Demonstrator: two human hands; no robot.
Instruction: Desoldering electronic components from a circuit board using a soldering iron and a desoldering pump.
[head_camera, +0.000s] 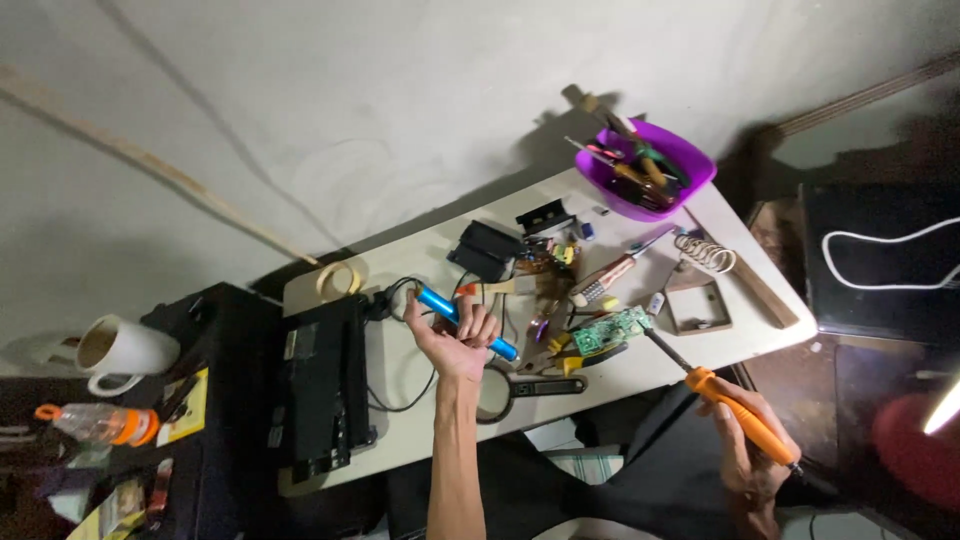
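Gripping 1 blue tube (466, 320), the left hand (452, 340) closes around its middle. The right hand (757, 440) clasps 1 orange soldering iron (738, 410), tip touching the green circuit board (610, 330) beyond.

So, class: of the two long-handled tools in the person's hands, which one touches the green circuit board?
The orange-handled soldering iron in the right hand; its tip meets the green board. The blue tool in the left hand lies apart.
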